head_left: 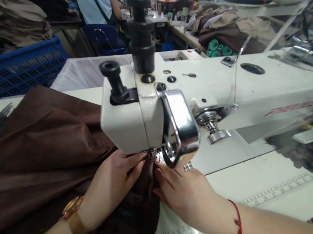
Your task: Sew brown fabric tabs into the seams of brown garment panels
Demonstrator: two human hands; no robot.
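Observation:
A large piece of dark brown fabric [38, 154] lies in folds to the left of the white sewing machine [133, 125], and its edge runs under the needle area. My left hand [115, 182], with a gold watch at the wrist, grips the fabric just left of the presser foot [154, 153]. Close in on the right, my right hand [185, 192] has its fingertips on the fabric's edge by the foot; a red cord bracelet circles that wrist. The machine's head and chrome guard [183, 120] partly hide the needle and some fingertips.
Dark fabric scraps [307, 147] lie on the table at right, near a printed ruler scale [275, 191]. Behind stand a blue crate [15, 69], a white cloth-lined bin [76, 74] and a seated person [98, 2]. Piled garments [228, 25] are at back right.

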